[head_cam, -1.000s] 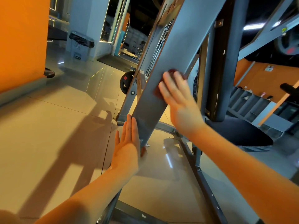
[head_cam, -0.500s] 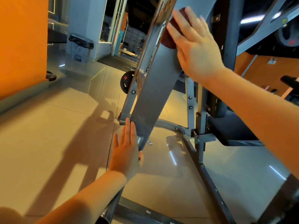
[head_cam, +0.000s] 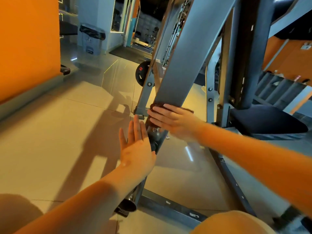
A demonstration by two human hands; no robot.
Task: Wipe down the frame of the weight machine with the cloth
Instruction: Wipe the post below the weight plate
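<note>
Right hand, cloth now lower on frame — fingers flat.

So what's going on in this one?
A person is wiping the slanted grey beam of a weight machine. The right hand presses a dark red cloth flat against the beam's lower end. The left hand, fingers straight, rests against the frame just below it.

— The slanted frame beam at one o'clock?
— Grey painted metal, smooth, with a dull sheen. The cloth on it looks like fuzzy, dark reddish terry.
— And the floor tiles at nine o'clock?
— Glossy, almost mirror-like. The seat pad at three o'clock is matt black upholstery.
</note>
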